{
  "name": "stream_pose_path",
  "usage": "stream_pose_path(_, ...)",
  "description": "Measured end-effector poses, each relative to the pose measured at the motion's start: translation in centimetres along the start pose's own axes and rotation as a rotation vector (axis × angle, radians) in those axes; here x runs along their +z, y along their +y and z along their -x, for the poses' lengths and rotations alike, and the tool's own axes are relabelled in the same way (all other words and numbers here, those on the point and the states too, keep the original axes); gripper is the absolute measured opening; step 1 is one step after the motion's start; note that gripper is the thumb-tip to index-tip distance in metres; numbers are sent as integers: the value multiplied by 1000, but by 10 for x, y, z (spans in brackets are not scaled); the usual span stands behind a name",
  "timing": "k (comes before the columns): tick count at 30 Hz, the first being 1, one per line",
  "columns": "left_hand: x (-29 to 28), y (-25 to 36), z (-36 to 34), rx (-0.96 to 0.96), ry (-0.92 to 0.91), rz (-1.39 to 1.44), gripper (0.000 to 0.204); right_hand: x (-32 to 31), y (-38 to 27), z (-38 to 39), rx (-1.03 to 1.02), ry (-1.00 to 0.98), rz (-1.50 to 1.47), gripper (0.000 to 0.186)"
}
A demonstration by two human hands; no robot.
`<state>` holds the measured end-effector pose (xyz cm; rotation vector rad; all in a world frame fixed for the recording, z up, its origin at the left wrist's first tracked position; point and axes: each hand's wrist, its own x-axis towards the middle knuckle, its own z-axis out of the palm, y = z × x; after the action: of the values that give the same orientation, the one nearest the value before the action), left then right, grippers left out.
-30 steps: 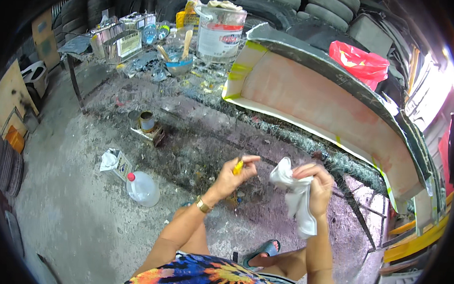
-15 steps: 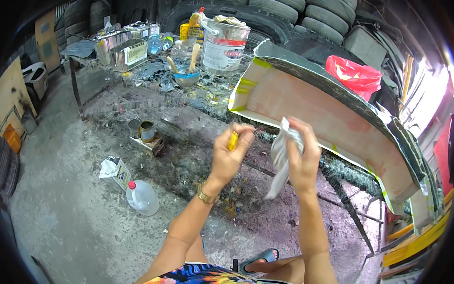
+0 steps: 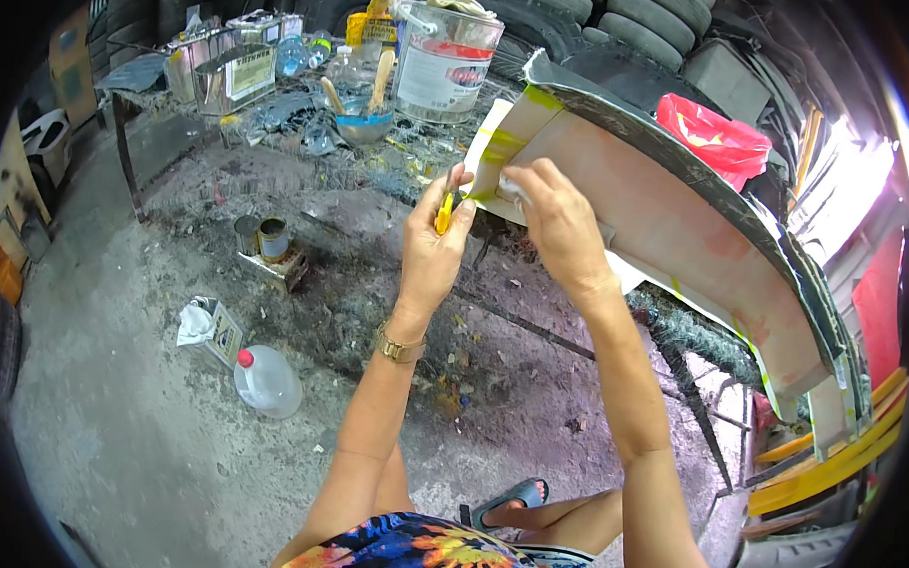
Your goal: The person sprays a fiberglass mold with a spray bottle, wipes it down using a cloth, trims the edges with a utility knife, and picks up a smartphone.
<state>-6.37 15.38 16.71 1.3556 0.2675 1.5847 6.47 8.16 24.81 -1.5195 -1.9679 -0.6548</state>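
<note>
A curved panel [image 3: 667,221], pale inside with a dark outer shell and yellow-green tape along its edges, lies on the work table in front of me. My right hand [image 3: 559,228] is closed on a white cloth [image 3: 515,190] and is up against the panel's left end. Most of that cloth is hidden by the hand. Beside the panel's left corner, my left hand [image 3: 434,233] grips a small yellow tool [image 3: 444,214] with a dark end; its exact kind is unclear. The left fingertips are close to the taped corner, and I cannot tell whether they touch it.
On the table [image 3: 268,167] stand a large paint bucket [image 3: 447,68], a bowl [image 3: 364,127] with wooden-handled tools, and a metal can [image 3: 236,81]. A red plastic bag [image 3: 715,138] lies behind the panel. Below are small tins [image 3: 273,240] and a clear jug [image 3: 269,382] with a red cap.
Both hands have moved forward to the panel's left end, the right one also leftward. The cloth, hanging loose before, is now bunched under the right hand. The view has shifted slightly.
</note>
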Motion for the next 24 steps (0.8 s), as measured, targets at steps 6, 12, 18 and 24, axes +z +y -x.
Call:
stream_pose_path(6, 5, 0, -1, -64, -16, 88, 41, 2, 12, 1, -115, -169, 140, 15)
stream_pose_path(12, 1, -1, -3, -61, -23, 57, 40, -89, -1, -10, 182, -481, 404, 20)
stream_pose_path(18, 3, 0, 0, -66, 2, -44, 39, -30, -5, -7, -156, -103, 151, 20)
stream_pose_path(24, -5, -5, -4, -42, -22, -78, 40, -22, 39, 50, -65, -278, 166, 31)
